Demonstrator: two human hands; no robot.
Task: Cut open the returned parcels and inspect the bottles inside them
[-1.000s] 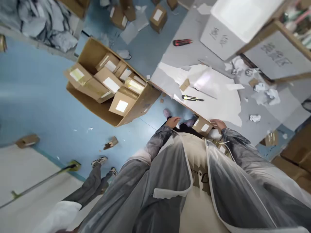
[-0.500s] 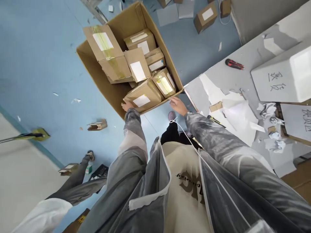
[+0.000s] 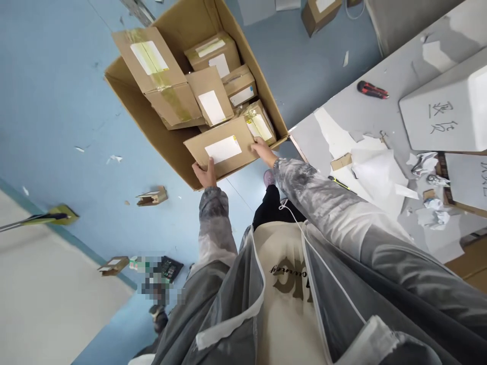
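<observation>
A large open carton (image 3: 152, 137) holds several smaller taped cardboard boxes with white labels. At its near end is a brown cardboard box (image 3: 243, 129) with a white label on top. My left hand (image 3: 206, 174) grips this box at its near left corner, thumb on top by the label. On its right end, my right hand (image 3: 262, 150) is closed round the edge. Beside my right hand stands a small taped box (image 3: 261, 124). A tall box (image 3: 211, 96) leans behind the held one, and a larger taped box (image 3: 158, 66) rests at the carton's left side.
To the right, a grey table (image 3: 411, 116) bears a red utility knife (image 3: 373, 90), a yellow knife (image 3: 340, 183), paper scraps and a white bin (image 3: 445, 111). A small open box (image 3: 152, 196) and a broom (image 3: 63, 215) are on the blue floor. Another person's shoe (image 3: 158, 312) shows lower left.
My hands have moved from the box's sides and the carton's rim onto the near box, which now sits higher with its label turned up. The other person has moved lower in view.
</observation>
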